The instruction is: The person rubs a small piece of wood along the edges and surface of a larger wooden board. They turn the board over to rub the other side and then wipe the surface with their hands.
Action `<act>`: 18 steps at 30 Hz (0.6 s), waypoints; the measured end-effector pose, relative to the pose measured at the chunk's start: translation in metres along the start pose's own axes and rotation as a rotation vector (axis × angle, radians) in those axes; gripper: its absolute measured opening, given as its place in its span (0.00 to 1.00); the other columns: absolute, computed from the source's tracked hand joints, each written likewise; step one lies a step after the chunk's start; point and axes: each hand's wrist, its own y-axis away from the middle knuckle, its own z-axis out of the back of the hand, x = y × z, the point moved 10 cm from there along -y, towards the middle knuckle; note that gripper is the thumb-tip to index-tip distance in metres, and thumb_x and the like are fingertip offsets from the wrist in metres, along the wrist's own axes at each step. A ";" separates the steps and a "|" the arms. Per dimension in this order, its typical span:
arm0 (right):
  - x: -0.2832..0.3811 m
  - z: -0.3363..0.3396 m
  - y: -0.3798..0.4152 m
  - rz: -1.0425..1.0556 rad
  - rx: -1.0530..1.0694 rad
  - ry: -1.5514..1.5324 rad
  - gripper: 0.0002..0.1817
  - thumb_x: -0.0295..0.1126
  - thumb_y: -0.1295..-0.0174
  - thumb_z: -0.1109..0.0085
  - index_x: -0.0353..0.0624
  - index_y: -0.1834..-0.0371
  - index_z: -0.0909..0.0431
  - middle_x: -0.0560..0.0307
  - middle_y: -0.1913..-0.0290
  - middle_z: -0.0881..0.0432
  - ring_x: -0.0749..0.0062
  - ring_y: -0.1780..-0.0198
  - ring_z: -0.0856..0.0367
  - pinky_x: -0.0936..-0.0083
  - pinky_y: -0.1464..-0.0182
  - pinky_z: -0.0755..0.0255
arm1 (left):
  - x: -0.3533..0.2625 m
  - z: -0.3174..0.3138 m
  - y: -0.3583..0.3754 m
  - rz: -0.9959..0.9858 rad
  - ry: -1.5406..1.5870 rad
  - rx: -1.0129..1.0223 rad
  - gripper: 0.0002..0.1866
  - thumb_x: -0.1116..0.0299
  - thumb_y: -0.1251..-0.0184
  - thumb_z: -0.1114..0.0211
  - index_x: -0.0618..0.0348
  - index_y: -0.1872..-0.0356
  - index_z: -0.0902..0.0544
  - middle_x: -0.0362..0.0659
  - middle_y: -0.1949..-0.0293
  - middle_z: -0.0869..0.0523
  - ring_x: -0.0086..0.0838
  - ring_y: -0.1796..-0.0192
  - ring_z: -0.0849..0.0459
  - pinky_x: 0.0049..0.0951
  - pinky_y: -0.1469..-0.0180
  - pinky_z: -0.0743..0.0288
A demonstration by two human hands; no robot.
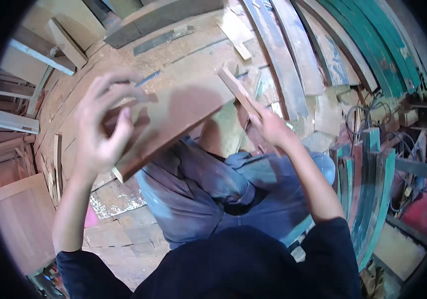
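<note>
A thick brown wooden board (176,117) lies slantwise across my lap, its near left corner by my left wrist. Over its left end my left hand (105,122) is raised, thumb and fingers curved apart with nothing between them. My right hand (271,127) is wrapped round a flat wooden stick (238,93), which points up and left past the board's far right end. The lower part of the stick is hidden inside my fist. Below the board are my legs in dusty blue trousers (188,184).
Long planks (280,55) lie at the upper right beside green-painted boards (367,45). Upright green pieces (372,174) and tangled cables (370,114) are at my right. A dark beam (161,22) lies ahead on the dusty floor (81,94). A wooden panel (24,217) leans at the left.
</note>
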 end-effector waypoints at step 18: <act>0.115 0.016 0.089 -0.030 0.154 -0.231 0.34 0.33 0.23 0.44 0.61 0.14 0.40 0.28 0.49 0.14 0.33 0.46 0.13 0.51 0.43 0.21 | 0.006 0.005 0.008 0.013 0.059 -0.081 0.15 0.71 0.49 0.39 0.58 0.60 0.10 0.49 0.48 0.12 0.44 0.50 0.16 0.37 0.45 0.22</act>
